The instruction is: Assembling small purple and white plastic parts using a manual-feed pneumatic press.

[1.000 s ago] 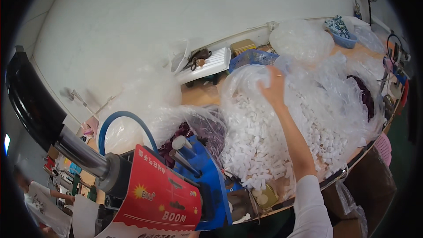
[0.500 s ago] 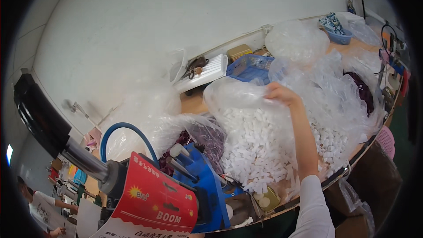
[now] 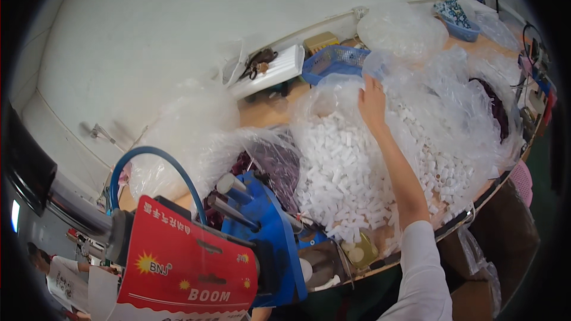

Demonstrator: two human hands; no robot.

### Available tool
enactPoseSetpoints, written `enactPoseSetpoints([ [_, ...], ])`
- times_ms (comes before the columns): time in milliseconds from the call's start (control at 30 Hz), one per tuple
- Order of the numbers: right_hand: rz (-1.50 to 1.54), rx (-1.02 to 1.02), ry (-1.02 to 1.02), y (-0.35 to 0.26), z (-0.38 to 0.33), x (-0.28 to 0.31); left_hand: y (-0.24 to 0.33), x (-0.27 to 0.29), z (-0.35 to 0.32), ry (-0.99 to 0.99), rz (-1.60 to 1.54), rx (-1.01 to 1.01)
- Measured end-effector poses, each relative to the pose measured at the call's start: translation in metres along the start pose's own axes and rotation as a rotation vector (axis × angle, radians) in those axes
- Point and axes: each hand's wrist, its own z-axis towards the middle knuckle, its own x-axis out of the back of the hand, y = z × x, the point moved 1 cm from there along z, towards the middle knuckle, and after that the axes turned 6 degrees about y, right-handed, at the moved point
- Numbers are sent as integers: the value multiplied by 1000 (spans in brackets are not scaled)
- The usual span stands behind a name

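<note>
My right hand [image 3: 373, 98] reaches up between two clear plastic bags, thumb apart from the stretched fingers. Its fingertips are at the loose film; no firm hold shows. The nearer bag [image 3: 324, 92] lies open over a heap of small white tube-like pieces [image 3: 339, 169]. More such pieces [image 3: 443, 172] lie under the film of the right bag [image 3: 452, 101]. A patch of skin at the lower edge, below the red card, may be my left hand [image 3: 262, 314]; its fingers are hidden.
A blue hand-operated device [image 3: 262, 226] with a printed red card [image 3: 190, 255] fills the lower left, a blue hose [image 3: 157, 151] arching behind. Behind the bags are a blue basket [image 3: 336, 62] and white tray [image 3: 273, 71]. A person [image 3: 59, 276] is at far left.
My right hand has moved up and away, from pinching the nearer bag's film to stretched fingers. That bag's mouth has spread back, baring more white pieces. The view has shifted.
</note>
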Motion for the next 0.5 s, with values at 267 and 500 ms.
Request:
enactPoseSetpoints([
  [267,434,380,-558,-118,-78,132,8,1,-1,75,-28,-26],
  [500,360,-232,-406,-129,-179,282,34,9,28,280,-137,-108],
])
